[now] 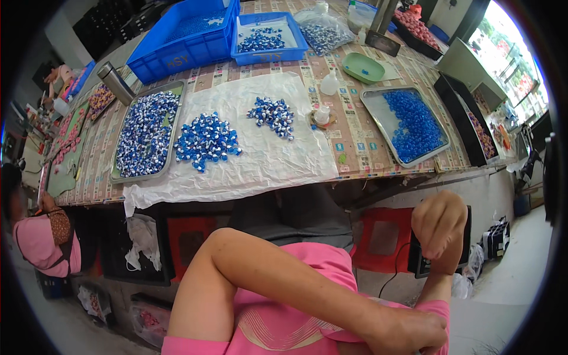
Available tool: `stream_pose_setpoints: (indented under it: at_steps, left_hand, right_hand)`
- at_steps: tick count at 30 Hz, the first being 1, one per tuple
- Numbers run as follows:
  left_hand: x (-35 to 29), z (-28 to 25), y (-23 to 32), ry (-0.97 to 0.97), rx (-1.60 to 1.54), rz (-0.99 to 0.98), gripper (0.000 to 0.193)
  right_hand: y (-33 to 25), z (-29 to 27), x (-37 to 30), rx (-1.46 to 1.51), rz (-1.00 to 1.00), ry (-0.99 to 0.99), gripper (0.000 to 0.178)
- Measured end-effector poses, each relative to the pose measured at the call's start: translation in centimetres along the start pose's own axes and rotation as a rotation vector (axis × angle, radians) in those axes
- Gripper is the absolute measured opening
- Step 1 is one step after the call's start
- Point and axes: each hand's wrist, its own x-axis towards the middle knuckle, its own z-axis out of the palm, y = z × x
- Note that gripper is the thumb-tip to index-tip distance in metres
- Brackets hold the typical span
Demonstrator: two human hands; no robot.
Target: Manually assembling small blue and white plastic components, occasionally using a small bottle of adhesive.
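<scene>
Two bead piles, two metal trays, right hand clenched, left hand, grip unclear

The blue-and-white beads look smooth and glossy, the white sheet matt, papery and crinkled; the right tray is shiny metal, the large crate smooth plastic, the flask glossy metal, the pink shirt matt cloth

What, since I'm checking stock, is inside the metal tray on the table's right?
Blue beads fill most of the metal tray; much of its left is bare. The bottom beneath them is hidden.
</scene>
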Motion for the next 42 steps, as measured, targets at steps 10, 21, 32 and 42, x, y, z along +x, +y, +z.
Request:
stream_pose_setpoints:
  at_steps: [10,21,32,42]
  left_hand:
    - [7.2,1.4,0.1,0.129,0.310,0.136,0.011]
    - [9.7,-2.0,1.1,-0.037,0.247,-0.201,0.024]
    - [8.3,-4.8,0.9,-0.093,0.173,-0.105,0.027]
    - [9.5,-7.4,-2.6,0.140,0.203,-0.202,0.018]
  right_hand:
    - [-4.3,-3.7,-2.2,-0.226,0.283,0.043,0.011]
    - [-3.9,-6.0,-5.0,-0.239,0.345,0.043,0.015]
    - [-5.1,-7.4,-6.2,-0.311,0.418,0.019,0.015]
    - [-3.8,-18.6,-20.6,-1.143,0.797,0.959,0.022]
